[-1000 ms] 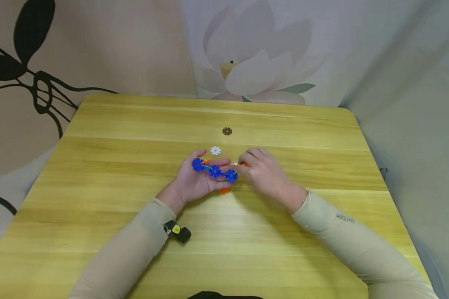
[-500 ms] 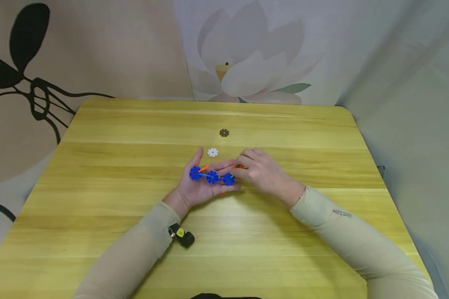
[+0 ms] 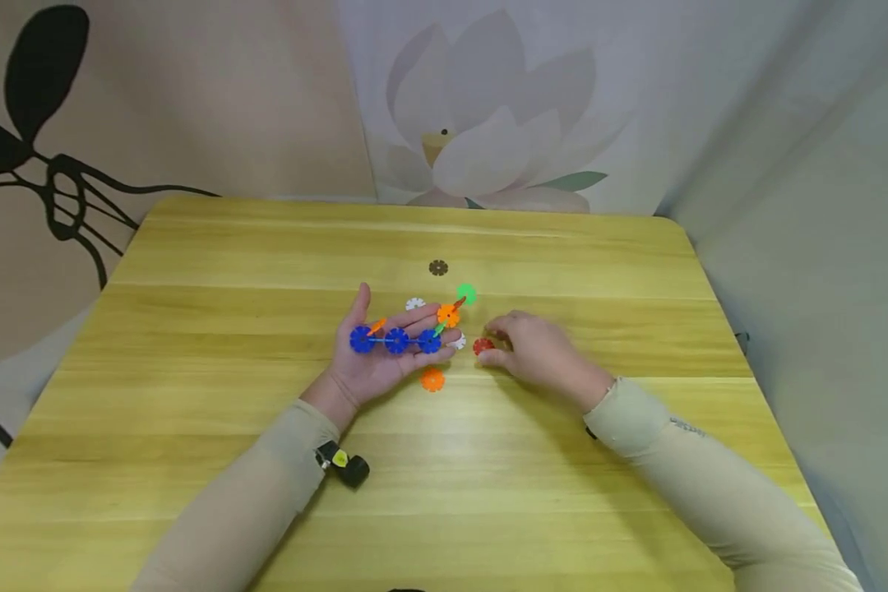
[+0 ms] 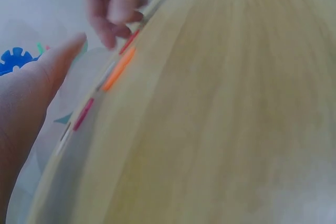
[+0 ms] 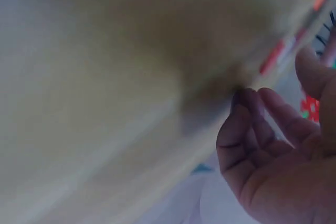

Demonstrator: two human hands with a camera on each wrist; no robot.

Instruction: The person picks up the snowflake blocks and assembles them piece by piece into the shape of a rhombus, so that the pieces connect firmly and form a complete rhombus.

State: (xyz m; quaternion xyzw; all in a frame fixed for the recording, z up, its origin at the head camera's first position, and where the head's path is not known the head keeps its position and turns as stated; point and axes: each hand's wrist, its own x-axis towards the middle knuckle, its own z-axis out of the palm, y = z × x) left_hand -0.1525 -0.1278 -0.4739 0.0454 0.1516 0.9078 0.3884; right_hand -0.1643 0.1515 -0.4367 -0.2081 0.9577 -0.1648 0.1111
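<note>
My left hand (image 3: 381, 366) lies palm up with straight fingers. Across its palm and fingers rests a chain of interlocking snowflake discs, with several blue discs (image 3: 395, 340), an orange disc (image 3: 448, 315) and a green disc (image 3: 466, 293) at its far end. My right hand (image 3: 543, 353) is low beside a red disc (image 3: 483, 346), its fingers bent loosely and thumb apart. In the right wrist view, the red disc (image 5: 273, 56) lies on the table, apart from the fingertips. The left wrist view shows the right hand (image 4: 113, 6) above the table.
Loose discs lie on the wooden table (image 3: 562, 510): an orange one (image 3: 432, 380) in front of the left fingers, a white one (image 3: 459, 340) by the fingertips, another white one (image 3: 414, 303) behind, and a brown one (image 3: 438, 268) farther back. A patterned wall covering (image 3: 266, 107) stands behind.
My right hand has let go of the chain's orange end and moved right and down to the red disc. The left hand has shifted left with the chain lying across it, its fingers flatter.
</note>
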